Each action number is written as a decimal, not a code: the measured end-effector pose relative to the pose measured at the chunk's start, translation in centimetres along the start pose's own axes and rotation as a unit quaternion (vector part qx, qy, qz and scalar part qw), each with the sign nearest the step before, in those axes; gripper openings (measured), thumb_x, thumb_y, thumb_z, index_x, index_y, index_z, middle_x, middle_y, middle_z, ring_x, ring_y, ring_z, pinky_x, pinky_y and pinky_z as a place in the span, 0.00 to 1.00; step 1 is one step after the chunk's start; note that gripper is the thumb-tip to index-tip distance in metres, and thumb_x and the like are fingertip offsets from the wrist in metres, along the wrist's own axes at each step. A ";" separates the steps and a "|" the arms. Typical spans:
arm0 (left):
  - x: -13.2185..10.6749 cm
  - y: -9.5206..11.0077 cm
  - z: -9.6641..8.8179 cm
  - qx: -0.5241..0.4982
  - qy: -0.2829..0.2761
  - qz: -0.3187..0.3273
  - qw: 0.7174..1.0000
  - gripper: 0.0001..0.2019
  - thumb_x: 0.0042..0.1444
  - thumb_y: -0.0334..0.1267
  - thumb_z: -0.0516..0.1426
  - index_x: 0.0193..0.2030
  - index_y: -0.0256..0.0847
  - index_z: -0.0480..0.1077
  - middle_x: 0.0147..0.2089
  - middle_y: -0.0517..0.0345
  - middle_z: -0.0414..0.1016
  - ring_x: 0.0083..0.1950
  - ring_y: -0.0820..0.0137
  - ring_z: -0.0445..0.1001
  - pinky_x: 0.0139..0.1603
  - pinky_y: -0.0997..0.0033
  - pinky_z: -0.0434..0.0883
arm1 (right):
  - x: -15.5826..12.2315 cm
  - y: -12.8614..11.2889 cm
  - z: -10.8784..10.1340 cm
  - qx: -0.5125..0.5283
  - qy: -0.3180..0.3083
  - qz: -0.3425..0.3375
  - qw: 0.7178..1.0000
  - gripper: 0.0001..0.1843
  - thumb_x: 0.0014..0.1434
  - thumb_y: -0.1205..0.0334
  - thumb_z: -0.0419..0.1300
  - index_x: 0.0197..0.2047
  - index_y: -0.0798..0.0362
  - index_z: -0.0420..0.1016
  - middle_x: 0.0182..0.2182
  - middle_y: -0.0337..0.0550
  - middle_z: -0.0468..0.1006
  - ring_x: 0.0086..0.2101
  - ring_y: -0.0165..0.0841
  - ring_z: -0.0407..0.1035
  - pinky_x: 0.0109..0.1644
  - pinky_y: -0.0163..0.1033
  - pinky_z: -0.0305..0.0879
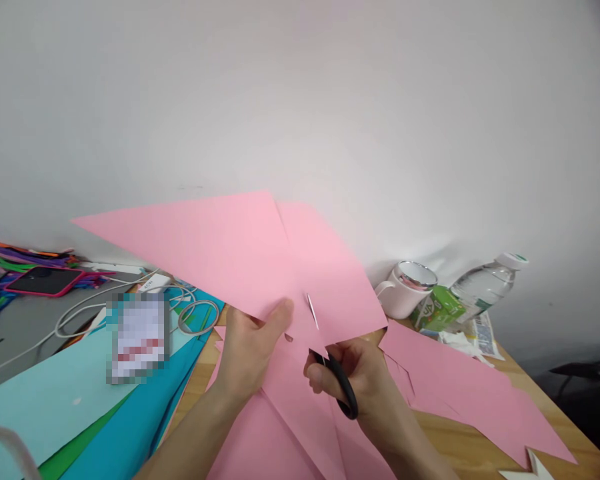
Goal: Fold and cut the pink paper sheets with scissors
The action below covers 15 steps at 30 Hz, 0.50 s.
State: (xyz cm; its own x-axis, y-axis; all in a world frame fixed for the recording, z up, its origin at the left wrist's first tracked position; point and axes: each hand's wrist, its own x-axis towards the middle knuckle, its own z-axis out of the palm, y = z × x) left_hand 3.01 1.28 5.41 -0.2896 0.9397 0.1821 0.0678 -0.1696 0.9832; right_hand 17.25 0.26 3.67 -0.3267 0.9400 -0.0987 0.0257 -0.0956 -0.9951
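Observation:
A large pink paper sheet (pixel 220 247) is held up in front of me, with a slit running in from its near edge. My left hand (pixel 255 347) pinches that near edge, thumb on top and the fingers hidden underneath. In my right hand (pixel 355 373) is a pair of black-handled scissors (pixel 347 393), my fingers closed round the handles. One silver blade shows above the paper at the cut; the other is hidden below. More pink paper (pixel 290 433) lies under both hands on the wooden table.
At right stand a pinkish-white mug (pixel 403 293), a green box (pixel 443 307) and a clear bottle (pixel 485 287). Pink sheets (pixel 460 373) lie before them. At left are blue sheets (pixel 45 393), a blurred-out phone-like object (pixel 139 340), a coiled cable (pixel 199 317), a pink-edged phone (pixel 45 281) and coloured strips (pixel 25 257).

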 end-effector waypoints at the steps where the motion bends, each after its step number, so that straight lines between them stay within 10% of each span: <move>1: 0.0 0.0 0.0 0.001 0.000 -0.002 1.000 0.12 0.51 0.39 0.58 0.21 0.37 0.69 0.17 0.62 0.66 0.23 0.73 0.68 0.26 0.75 0.68 | 0.0 0.0 0.0 -0.010 0.005 0.002 1.000 0.14 0.43 0.63 0.60 0.16 0.52 0.56 0.19 0.36 0.63 0.23 0.27 0.56 0.26 0.34 0.51; 15: -0.1 -0.2 0.0 -0.028 -0.037 0.001 0.999 0.10 0.53 0.37 0.57 0.22 0.40 0.64 0.18 0.65 0.67 0.22 0.75 0.67 0.25 0.76 0.66 | 0.2 -0.1 0.2 -0.001 0.049 -0.031 0.998 0.12 0.39 0.63 0.65 0.19 0.53 0.63 0.17 0.35 0.64 0.21 0.28 0.58 0.23 0.32 0.56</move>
State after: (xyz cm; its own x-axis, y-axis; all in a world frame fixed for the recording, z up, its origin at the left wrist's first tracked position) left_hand 3.00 1.19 5.24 -0.2189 0.9581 0.1849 0.0135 -0.1865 0.9824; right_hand 16.97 0.37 3.75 -0.2338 0.9716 -0.0362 0.0107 -0.0347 -0.9993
